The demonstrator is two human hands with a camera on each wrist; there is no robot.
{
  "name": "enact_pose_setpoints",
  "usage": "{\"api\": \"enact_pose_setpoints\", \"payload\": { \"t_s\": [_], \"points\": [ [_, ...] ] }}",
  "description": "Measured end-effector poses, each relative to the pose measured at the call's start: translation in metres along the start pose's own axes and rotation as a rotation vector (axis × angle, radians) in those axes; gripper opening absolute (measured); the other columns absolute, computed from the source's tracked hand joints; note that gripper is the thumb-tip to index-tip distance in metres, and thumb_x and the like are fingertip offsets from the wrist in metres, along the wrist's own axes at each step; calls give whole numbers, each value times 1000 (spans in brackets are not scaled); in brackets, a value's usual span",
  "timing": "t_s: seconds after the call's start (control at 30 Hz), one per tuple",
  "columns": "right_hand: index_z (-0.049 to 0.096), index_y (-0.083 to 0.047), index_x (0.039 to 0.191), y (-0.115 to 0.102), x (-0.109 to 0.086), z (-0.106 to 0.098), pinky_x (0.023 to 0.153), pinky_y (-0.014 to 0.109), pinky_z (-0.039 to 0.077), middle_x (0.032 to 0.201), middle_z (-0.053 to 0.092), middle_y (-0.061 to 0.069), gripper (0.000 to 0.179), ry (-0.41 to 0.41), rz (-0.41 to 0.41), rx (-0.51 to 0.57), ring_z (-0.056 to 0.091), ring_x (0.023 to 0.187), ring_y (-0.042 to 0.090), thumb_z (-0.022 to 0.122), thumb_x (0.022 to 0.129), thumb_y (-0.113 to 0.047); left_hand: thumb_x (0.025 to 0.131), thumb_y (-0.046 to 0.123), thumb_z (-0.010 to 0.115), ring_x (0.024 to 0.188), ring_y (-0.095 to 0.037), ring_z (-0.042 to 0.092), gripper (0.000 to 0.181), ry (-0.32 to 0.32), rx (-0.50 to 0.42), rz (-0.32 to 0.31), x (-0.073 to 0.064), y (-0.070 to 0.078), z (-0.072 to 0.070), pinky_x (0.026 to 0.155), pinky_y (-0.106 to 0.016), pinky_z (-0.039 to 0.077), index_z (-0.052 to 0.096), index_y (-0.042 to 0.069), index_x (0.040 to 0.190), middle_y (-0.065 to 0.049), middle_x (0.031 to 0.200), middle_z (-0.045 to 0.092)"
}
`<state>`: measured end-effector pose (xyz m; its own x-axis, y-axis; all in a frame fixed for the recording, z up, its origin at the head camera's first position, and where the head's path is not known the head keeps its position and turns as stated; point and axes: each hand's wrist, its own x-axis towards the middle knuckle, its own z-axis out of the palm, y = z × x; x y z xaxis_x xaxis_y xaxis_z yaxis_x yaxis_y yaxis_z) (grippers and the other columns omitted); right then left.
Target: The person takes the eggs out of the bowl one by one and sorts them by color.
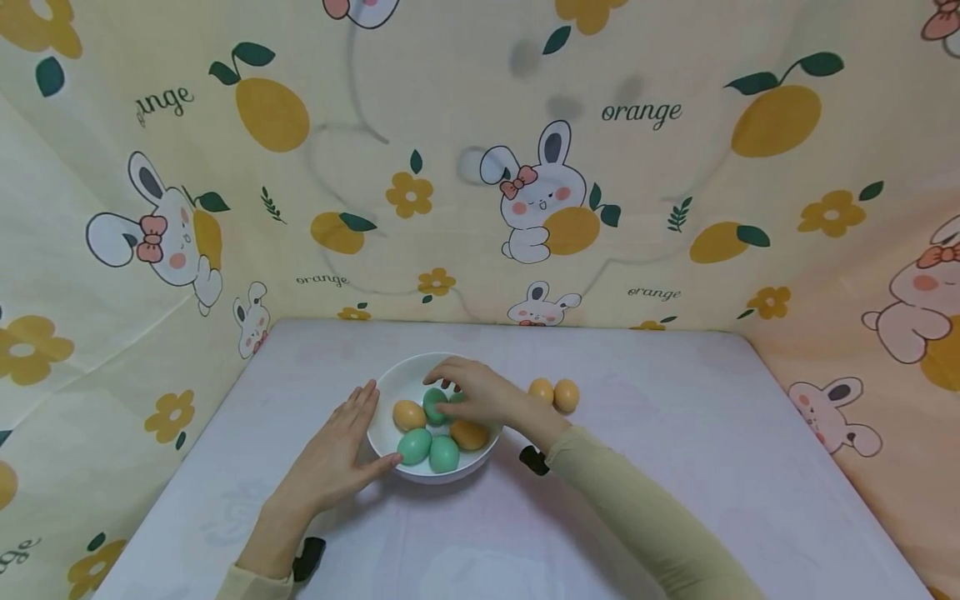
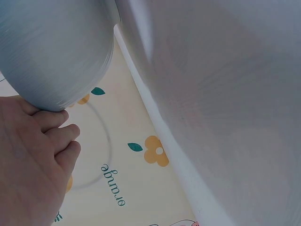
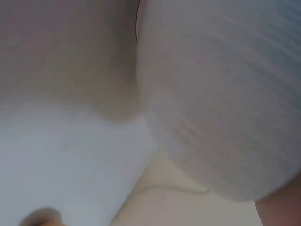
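A white bowl [image 1: 431, 479] holds several green and tan eggs. My left hand [image 1: 330, 454] lies against the bowl's left side, fingers extended along the outer wall and thumb tip at the near rim. In the left wrist view, the fingers [image 2: 59, 127] touch the bowl's underside [image 2: 56, 52]. My right hand [image 1: 480, 396] reaches over the right rim and pinches a green egg [image 1: 433, 406] between thumb and fingers. Another green egg is partly hidden beneath that hand, and a tan egg [image 1: 469, 434] lies just below it. The right wrist view shows only the bowl's outer wall [image 3: 216, 94] close up.
Two tan eggs [image 1: 566, 396] sit on the white table [image 1: 480, 542] right of the bowl, one partly behind the right wrist. A patterned cloth [image 1: 450, 100] with rabbits and oranges hangs around the back and sides. Black wrist cameras [image 1: 308, 559] are strapped below both hands.
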<state>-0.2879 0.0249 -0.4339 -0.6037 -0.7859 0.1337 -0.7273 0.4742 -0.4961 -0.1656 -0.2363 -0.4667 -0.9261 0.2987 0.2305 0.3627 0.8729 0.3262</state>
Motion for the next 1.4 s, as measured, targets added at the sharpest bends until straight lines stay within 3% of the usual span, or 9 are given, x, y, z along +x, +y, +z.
{"api": "enact_pose_setpoints", "payload": {
  "t_s": [0.3,0.63,1.07,1.4],
  "points": [
    [67,-13,134,-6,12,11,97,28,54,132,68,2,40,-24,-29,-109,66,108,17,76,96,-22,94,66,63,157,-38,23,104,-10,0,-6,-1,-1,0,125,-57,27,26,-3,162,-14,172,21],
    [68,-18,135,-11,22,18,116,31,43,139,65,-2,43,-99,15,-119,58,131,15,79,94,-26,93,66,65,158,-36,22,105,-24,-1,-30,0,0,1,126,-55,26,25,-1,163,-13,172,20],
    [68,-18,138,-14,32,25,118,31,41,141,64,-3,44,-162,-23,-160,56,134,16,78,96,-26,93,65,64,158,-37,22,104,-15,-12,-10,1,-2,2,126,-56,25,25,-2,163,-14,172,19],
    [67,-16,140,-15,36,30,108,24,49,140,64,-2,46,-185,-42,-106,61,122,11,78,95,-18,93,67,63,158,-36,22,105,-1,-14,-7,0,-3,3,126,-55,26,25,-1,163,-13,172,19]
  ]
}}
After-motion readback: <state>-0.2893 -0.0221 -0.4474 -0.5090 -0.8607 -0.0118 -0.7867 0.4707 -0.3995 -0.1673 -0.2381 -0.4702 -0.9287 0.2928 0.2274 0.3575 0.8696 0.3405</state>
